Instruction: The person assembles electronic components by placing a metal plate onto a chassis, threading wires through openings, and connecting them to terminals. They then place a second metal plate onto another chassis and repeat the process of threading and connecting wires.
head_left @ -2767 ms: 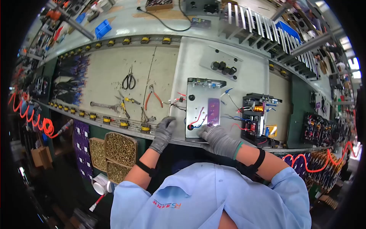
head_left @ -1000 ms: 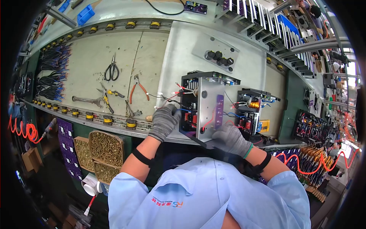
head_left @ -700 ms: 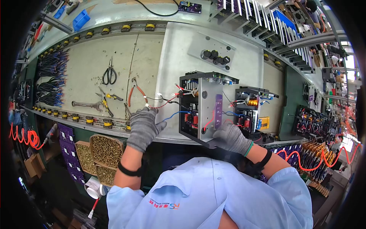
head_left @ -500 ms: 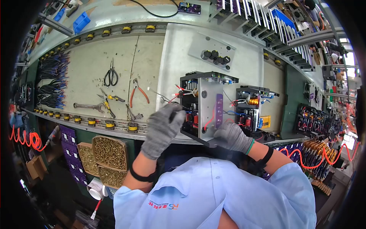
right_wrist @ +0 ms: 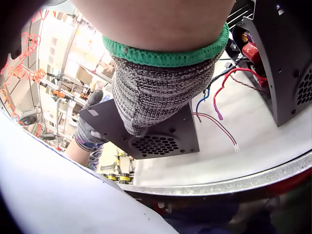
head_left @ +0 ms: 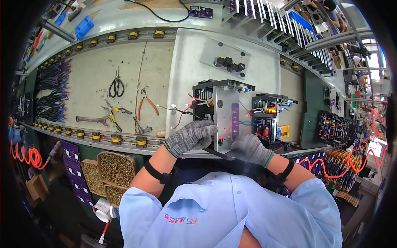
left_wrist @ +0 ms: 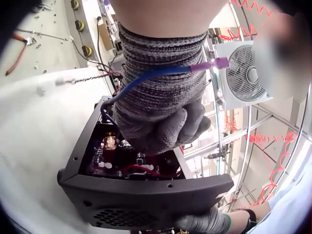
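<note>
An electronic unit in a black metal case, with a silver plate (head_left: 223,109) on one side, stands on the white board (head_left: 182,62) in the head view. My gloved left hand (head_left: 192,136) reaches to its open left side, fingertips at the plate's edge; what they hold I cannot tell. In the left wrist view, a blue wire (left_wrist: 146,75) with a purple tip crosses that glove. My gloved right hand (head_left: 252,149) grips the unit's lower right corner; in the right wrist view, it covers part of the vented end panel (right_wrist: 156,145). Loose leads (head_left: 180,111) stick out leftward.
A second open unit (head_left: 269,118) stands just right. Behind is a clear plate with black cylindrical parts (head_left: 227,63). Scissors (head_left: 117,87), orange-handled pliers (head_left: 147,105), yellow-handled pliers (head_left: 111,115) and a wrench (head_left: 93,120) lie left. Screw boxes (head_left: 115,169) sit below the bench edge.
The unit, lying plate-up at first, was raised onto its side. My left hand went out to the left-side leads, then back right to the unit's open side. The right hand stays at its corner.
</note>
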Tool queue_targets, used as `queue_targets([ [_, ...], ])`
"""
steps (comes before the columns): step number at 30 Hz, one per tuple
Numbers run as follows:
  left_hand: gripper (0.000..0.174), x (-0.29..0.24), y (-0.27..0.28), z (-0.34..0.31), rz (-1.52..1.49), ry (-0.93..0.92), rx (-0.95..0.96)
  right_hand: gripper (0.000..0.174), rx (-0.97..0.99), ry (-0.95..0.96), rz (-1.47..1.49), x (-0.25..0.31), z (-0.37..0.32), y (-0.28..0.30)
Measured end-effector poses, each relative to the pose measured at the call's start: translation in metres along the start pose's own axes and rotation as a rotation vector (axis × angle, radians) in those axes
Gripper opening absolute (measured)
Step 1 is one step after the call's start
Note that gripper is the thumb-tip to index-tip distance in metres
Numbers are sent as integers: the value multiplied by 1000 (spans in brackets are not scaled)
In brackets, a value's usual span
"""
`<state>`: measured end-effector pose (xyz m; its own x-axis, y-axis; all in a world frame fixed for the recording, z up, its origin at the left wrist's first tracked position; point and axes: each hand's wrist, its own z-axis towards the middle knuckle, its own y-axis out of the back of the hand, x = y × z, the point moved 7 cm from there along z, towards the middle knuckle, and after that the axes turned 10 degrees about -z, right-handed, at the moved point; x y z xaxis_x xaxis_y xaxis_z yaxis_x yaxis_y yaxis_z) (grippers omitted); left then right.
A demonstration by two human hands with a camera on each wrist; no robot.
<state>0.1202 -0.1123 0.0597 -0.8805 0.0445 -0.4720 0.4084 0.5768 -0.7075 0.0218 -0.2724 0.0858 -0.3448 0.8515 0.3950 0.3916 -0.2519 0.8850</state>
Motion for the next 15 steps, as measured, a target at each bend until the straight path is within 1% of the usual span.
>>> queue_targets([
  [1,48,-1,2,-2,5,0,1,29,-57,2,12,2,1,7],
  [3,47,0,1,-6,42,20,88,29,-56,0,2,4,1,9],
  [4,47,5,1,-6,43,23,86,29,-51,0,-7,5,2,8],
  [6,44,18,7,-8,76,12,-14,29,-42,14,-9,4,3,6],
  [8,42,30,7,-19,26,36,-28,29,-34,29,-15,4,3,1],
  [10,43,25,-1,-33,245,74,-15,29,15,6,-29,2,3,-6],
  [11,46,28,-2,-35,264,76,-18,29,16,8,-28,3,3,-5],
  [12,46,32,-3,-37,259,77,-20,28,66,-25,-31,3,4,-6],
  [13,48,34,-3,-37,247,42,-26,28,116,-58,-35,2,4,-8],
  [15,52,36,-4,-34,222,-23,-9,28,88,-44,-22,1,4,-10],
])
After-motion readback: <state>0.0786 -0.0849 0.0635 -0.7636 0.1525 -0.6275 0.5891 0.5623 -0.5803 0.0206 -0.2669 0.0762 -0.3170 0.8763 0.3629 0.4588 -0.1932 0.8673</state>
